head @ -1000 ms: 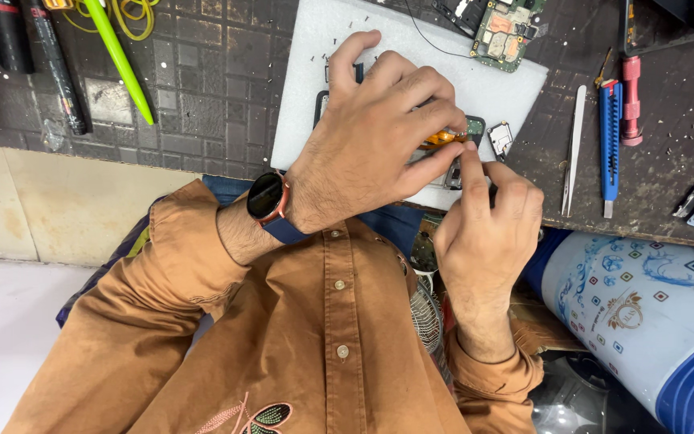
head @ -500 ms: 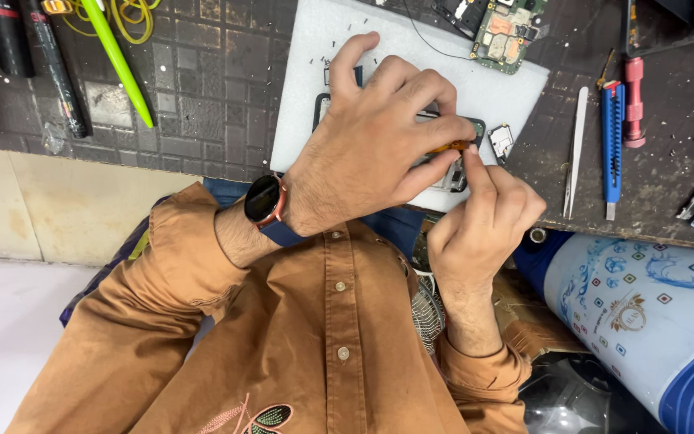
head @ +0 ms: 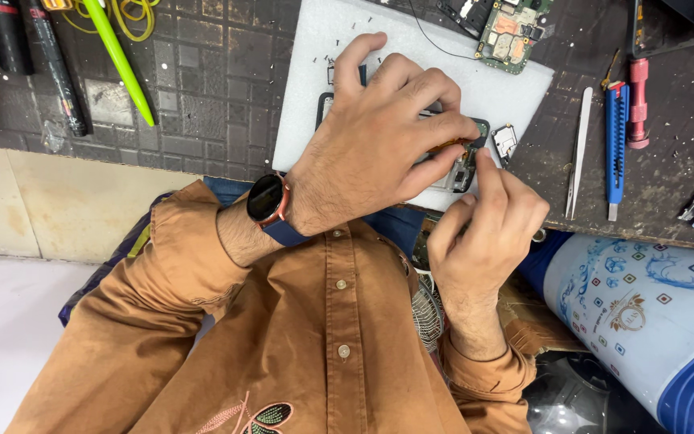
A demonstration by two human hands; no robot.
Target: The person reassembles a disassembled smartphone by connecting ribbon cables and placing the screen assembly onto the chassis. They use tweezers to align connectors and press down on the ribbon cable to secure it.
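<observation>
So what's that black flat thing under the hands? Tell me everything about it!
It's an opened phone, a dark flat slab lying on a white foam pad on the workbench. Most of it is hidden under the left hand, which presses on it. Only its right end shows: a dark frame with small green and metal parts and an orange strip inside. The right hand touches that end with a fingertip.

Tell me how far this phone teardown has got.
Done: the circuit board is out, lying beyond the white pad, with loose screws scattered there. In hand: left hand pins the opened phone; right hand works its lower end. Left: small parts remain inside.
</observation>
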